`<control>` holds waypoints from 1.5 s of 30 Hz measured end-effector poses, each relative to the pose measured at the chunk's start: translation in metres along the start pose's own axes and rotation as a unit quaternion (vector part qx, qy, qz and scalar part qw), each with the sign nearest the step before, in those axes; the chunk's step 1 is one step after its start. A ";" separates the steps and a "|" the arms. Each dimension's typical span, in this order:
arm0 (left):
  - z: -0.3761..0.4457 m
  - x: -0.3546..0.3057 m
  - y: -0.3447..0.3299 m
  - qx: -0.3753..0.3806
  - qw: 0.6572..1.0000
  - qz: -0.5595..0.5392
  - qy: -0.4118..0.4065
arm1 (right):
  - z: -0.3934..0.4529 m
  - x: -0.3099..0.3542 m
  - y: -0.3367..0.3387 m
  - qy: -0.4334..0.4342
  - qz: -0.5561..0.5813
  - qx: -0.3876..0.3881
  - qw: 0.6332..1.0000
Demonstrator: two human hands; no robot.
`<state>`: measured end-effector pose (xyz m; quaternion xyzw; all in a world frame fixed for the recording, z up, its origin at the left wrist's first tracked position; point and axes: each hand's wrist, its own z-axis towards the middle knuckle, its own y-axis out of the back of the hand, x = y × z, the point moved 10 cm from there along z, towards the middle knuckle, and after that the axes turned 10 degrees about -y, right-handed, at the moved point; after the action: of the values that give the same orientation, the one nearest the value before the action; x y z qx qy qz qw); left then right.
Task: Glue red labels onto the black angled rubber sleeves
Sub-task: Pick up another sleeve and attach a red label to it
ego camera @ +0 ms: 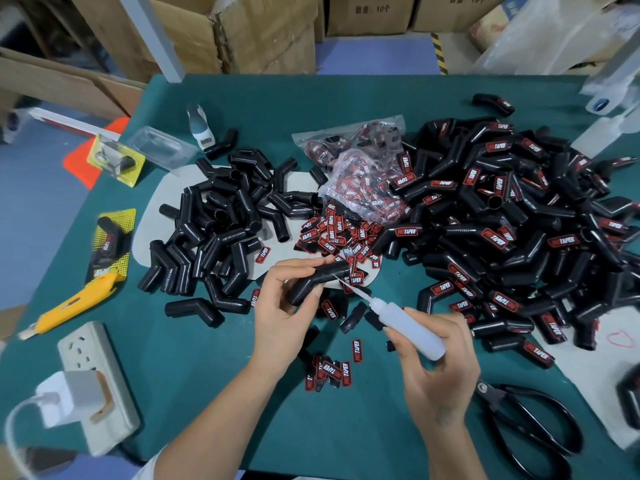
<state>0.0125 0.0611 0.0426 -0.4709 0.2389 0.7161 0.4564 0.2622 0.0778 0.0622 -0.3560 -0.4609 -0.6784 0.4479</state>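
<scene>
My left hand grips a bare black angled rubber sleeve above the green table. My right hand holds a small white glue bottle, and its thin nozzle tip touches the sleeve's upper arm. A heap of unlabelled sleeves lies to the left. A larger heap of sleeves bearing red labels fills the right. Loose red labels are scattered in the middle, and a few more labels lie between my forearms.
A clear plastic bag of labels sits behind the loose ones. Black scissors lie at the right front. A yellow utility knife and a power strip with a white charger are at the left. Cardboard boxes stand behind the table.
</scene>
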 end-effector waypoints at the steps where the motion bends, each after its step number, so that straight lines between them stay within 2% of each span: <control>1: 0.000 0.000 0.000 0.001 1.000 0.000 0.001 | 0.000 0.001 0.000 0.002 -0.001 0.002 1.000; 45: -0.001 -0.001 -0.002 0.009 1.000 0.004 0.003 | -0.002 0.000 -0.004 0.020 0.003 0.017 1.000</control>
<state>0.0150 0.0613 0.0430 -0.4685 0.2485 0.7140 0.4571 0.2586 0.0770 0.0609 -0.3362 -0.4623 -0.6758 0.4653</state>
